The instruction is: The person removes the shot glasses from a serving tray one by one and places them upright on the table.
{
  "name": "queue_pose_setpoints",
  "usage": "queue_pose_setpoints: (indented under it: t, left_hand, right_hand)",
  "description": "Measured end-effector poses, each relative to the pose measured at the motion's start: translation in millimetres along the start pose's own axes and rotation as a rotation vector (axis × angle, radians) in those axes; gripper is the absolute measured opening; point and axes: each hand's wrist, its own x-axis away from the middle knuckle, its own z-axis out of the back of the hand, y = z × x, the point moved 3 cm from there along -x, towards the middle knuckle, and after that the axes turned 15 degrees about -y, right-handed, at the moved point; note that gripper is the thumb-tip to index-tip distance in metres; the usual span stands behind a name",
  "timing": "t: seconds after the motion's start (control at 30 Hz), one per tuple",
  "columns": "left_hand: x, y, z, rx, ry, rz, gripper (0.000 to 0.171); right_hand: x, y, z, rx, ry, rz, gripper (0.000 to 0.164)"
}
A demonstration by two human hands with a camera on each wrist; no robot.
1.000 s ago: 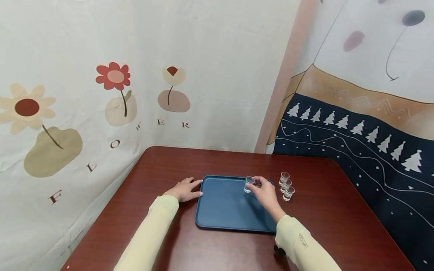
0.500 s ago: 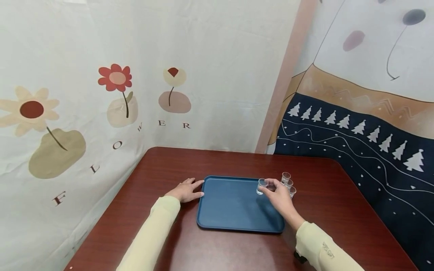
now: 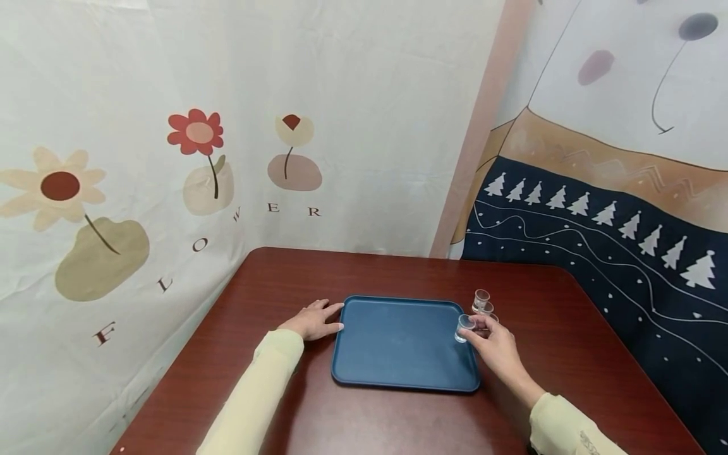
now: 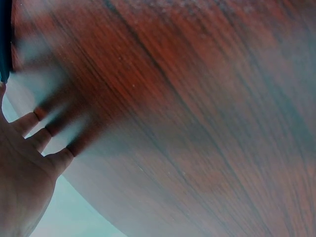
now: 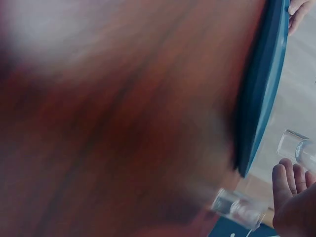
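My right hand (image 3: 499,349) pinches a small clear shot glass (image 3: 463,330) between thumb and fingers, over the right edge of a blue tray (image 3: 400,344). That same shot glass (image 5: 295,143) shows in the right wrist view, raised at my fingertips. Just beyond the hand stand three similar glasses in a row; the far glass (image 3: 480,299) is plain, and the nearer ones are partly hidden. At the tray's left rim, my left hand (image 3: 311,321) lies on the table with fingers spread, its thumb and forefinger touching the rim.
Everything sits on a reddish-brown wooden table (image 3: 364,414). A printed white cloth (image 3: 364,126) hangs behind and to the left. On the right hangs a dark blue cloth (image 3: 546,227) with white trees. One standing glass (image 5: 239,210) is near the tray's corner.
My right hand has carried the shot glass rightward and nearer to me, from above the tray's far right area to its right edge. The left hand stays at the rim.
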Motion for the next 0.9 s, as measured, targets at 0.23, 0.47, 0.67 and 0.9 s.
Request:
queue_pose_setpoints:
  t: [0.23, 0.47, 0.67, 0.9]
  left_hand:
    - [0.8, -0.4, -0.1, 0.020, 0.002, 0.003, 0.066]
    - [1.6, 1.3, 0.5, 0.012, 0.003, 0.002, 0.065]
    - [2.1, 1.9, 1.9, 0.014, 0.003, -0.001, 0.065]
    - [1.2, 1.5, 0.7, 0.013, -0.001, 0.004, 0.065]
  right_hand:
    - [7, 11, 12, 0.014, 0.028, 0.003, 0.043]
    - [15, 18, 21, 0.060, 0.062, 0.001, 0.041]
    - [21, 28, 27, 0.095, 0.092, -0.010, 0.041]
    - [23, 39, 30, 0.131, 0.061, -0.057, 0.044]
